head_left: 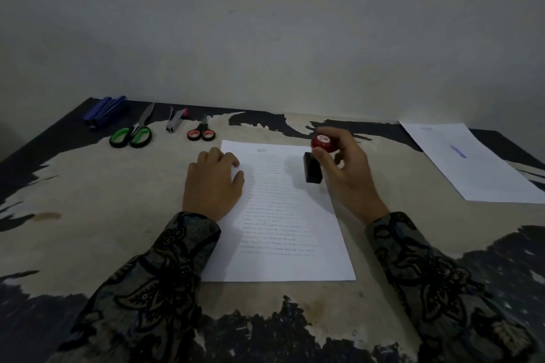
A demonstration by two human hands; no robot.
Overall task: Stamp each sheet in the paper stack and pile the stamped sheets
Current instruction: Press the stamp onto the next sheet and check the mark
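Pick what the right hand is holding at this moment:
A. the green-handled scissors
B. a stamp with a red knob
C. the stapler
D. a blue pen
B: the right hand grips the stamp by its red knob, its black base over the printed sheet.

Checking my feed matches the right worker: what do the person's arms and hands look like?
Both arms wear long dark sleeves, left and right, with a tan floral, paisley-like pattern, ending at the wrists. The left hand and right hand are bare: no gloves, rings or watch visible.
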